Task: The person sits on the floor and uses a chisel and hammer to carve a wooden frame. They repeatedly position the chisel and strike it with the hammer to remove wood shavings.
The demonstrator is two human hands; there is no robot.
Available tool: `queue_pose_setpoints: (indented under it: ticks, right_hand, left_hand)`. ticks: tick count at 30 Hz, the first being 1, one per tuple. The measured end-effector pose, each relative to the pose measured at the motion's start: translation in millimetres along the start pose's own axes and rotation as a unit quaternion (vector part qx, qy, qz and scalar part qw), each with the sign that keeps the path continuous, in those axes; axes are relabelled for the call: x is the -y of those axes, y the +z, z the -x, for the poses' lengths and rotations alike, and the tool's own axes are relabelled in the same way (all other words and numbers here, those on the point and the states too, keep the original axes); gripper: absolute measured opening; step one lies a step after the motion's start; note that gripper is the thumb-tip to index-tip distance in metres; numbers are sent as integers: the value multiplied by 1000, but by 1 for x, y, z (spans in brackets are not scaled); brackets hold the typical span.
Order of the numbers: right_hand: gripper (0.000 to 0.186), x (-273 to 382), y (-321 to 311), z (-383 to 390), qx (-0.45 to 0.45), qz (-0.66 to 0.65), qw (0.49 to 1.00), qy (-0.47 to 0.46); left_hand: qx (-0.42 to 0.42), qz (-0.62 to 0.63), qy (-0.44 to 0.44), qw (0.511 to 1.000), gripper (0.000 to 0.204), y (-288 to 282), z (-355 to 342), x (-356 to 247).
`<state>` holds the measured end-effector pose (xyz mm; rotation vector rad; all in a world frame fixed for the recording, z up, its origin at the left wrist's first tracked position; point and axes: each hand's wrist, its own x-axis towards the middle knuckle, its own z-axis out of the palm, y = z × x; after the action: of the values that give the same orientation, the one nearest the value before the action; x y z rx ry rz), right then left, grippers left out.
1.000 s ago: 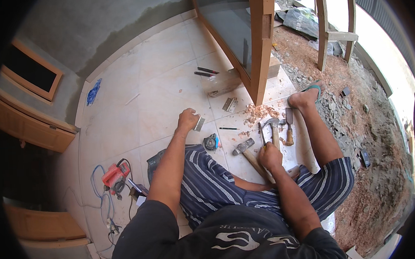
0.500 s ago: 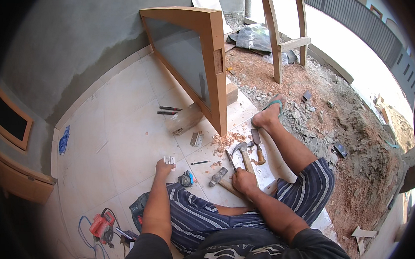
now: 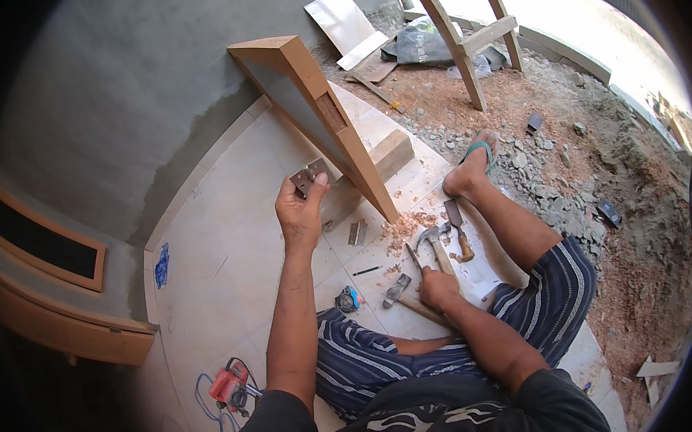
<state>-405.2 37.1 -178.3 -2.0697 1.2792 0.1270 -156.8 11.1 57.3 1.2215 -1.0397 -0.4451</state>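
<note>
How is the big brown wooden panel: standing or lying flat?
Standing: the brown wooden panel rises above the pale tiled floor, a wooden block showing on either side.

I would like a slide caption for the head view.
Left hand holding a metal hinge near a wood-framed panel, right hand a slim tool beside a hammer.

The shorts point(image 3: 554, 288) are navy with pale patterned stripes, the shirt point(image 3: 355, 430) black with a white flame-like print. I see a teal sandal strap point(image 3: 478, 146), cream floor tiles point(image 3: 238, 228), a grey wall point(image 3: 162, 69) darker in its lower patch, and an orange-brown wooden frame point(image 3: 361, 165). The held hinge point(image 3: 302, 180) is dull grey-brown, the tape measure point(image 3: 346, 299) black and bright blue, the power tool point(image 3: 228, 388) red.
</note>
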Motion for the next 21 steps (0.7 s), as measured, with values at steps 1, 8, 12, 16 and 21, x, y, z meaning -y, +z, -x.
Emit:
queue_pose_setpoints:
  ticks: [1,8,12,16,21]
  right_hand:
    - [40,-2,1,-3,2,-1,1000,-1]
    - [40,-3,-4,-1,13,-13,1000,-9]
    - [34,-7,0,-5,1,-31,999,-13]
    - [29,-10,5,-7,-20,-47,999,-13]
    - [24,-11,12,-11,-39,-47,998,-21]
  left_hand:
    - [-4,-21,23,1000,19,16,-12,-20]
    - [-39,-153,91,983,14,63,-64,-53]
    - [-49,-212,133,967,15,65,-68,-42]
    - [-65,-235,140,960,17,69,-68,-36]
    - [-78,-197,124,969,18,77,-66,-39]
